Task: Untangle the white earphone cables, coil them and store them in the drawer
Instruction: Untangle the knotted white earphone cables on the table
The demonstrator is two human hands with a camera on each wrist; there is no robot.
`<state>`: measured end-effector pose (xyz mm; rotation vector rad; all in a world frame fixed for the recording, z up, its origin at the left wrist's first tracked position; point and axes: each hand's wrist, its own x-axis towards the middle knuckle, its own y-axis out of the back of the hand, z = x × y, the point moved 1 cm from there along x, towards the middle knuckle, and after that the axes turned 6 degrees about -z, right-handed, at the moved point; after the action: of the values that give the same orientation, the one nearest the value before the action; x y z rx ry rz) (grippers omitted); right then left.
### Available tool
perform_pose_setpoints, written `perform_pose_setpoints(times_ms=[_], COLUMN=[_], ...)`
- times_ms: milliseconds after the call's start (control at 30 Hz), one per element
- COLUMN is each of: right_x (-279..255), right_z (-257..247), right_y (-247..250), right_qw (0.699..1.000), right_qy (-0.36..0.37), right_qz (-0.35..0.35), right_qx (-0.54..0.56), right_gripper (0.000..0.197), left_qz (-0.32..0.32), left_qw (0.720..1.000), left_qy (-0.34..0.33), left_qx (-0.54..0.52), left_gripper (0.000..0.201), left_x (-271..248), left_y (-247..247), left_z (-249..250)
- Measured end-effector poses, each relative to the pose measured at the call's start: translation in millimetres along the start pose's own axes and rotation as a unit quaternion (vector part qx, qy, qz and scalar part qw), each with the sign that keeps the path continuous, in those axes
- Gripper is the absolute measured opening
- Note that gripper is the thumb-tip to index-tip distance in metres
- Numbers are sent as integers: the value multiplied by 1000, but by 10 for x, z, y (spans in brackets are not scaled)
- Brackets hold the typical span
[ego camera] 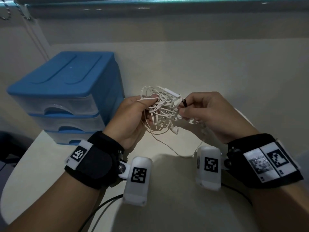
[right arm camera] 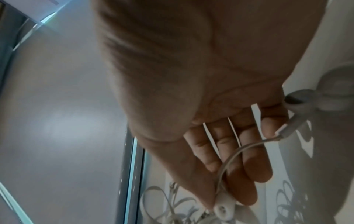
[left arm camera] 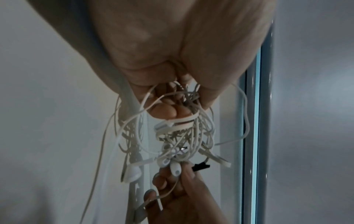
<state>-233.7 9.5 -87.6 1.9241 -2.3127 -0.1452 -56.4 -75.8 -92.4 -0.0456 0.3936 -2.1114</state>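
Observation:
A tangled wad of white earphone cables (ego camera: pixel 160 109) hangs in the air between my two hands above the white table (ego camera: pixel 209 67). My left hand (ego camera: pixel 133 118) grips the left side of the tangle (left arm camera: pixel 184 133), fingers curled round several loops. My right hand (ego camera: pixel 200 113) pinches an earbud (ego camera: pixel 179 116) (right arm camera: pixel 223 210) at the tangle's right side between thumb and fingers; a small black piece (ego camera: pixel 184 102) (left arm camera: pixel 201 166) sticks out beside it. Another earbud (ego camera: pixel 174 130) (left arm camera: pixel 132 174) dangles below, and one thin cable (ego camera: pixel 180 152) loops down toward my right wrist. The blue drawer unit (ego camera: pixel 66 91) stands at the left, its three clear drawers closed.
The wall rises behind the table, with a blind cord (ego camera: pixel 36 39) hanging at the far left behind the drawer unit. The table's rounded near edge (ego camera: pixel 10 190) curves at lower left. Dark camera cables (ego camera: pixel 103 205) trail under my wrists.

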Motion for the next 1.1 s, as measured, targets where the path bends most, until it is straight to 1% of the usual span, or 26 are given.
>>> perform_pose_setpoints(times_ms=[100,167,200,267,333,433,533,600,667,700,733,800,867,900,967,1033,1100], right_x=[16,11,13,14,9,20,24,35,30,20,13,2,14,25,36,31,18], right_z=[24,21,16,5,5,43,82,87,64,38,25,-6,-13,-4,16,19,2], right_y=[46,54,56,74,85,87,50,52,52,46,47,50,63,66,38,-9,-46], right_qw=[999,999,999,996,994,997,1000,999,999,998,995,990,991,993,996,997,996], right_qy=[0,10,23,54,70,46,19,21,25,28,30,34,35,38,37,34,35], right_qz=[0,11,29,68,82,51,20,26,28,22,16,7,13,18,26,24,22], right_qx=[-39,-31,-18,5,7,-28,8,14,37,60,92,137,125,109,82,72,76], right_gripper=[13,21,24,22,16,10,12,14,17,18,19,19,21,26,33,30,26], left_qz=[9,16,18,13,2,-24,-73,-109,-137,-146,-149,-150,-136,-123,-105,-95,-79], left_qw=[1000,1000,1000,1000,1000,999,995,992,989,988,988,988,990,991,992,991,991], left_qy=[5,9,12,15,19,41,65,64,52,45,37,28,19,11,-7,-21,-23], left_qx=[-8,-11,-11,-6,7,7,-8,2,19,25,29,31,36,45,68,91,105], left_gripper=[32,27,23,22,24,28,23,23,32,33,30,18,10,12,27,42,48], left_x=[21,29,32,35,39,42,20,-2,-22,-30,-33,-46,-61,-60,-38,-35,-42], left_y=[24,30,32,37,44,48,31,17,-6,-21,-30,-56,-69,-66,-46,-37,-40], left_z=[-3,4,4,1,2,3,-4,-17,-30,-35,-44,-41,-25,-17,-7,11,31])
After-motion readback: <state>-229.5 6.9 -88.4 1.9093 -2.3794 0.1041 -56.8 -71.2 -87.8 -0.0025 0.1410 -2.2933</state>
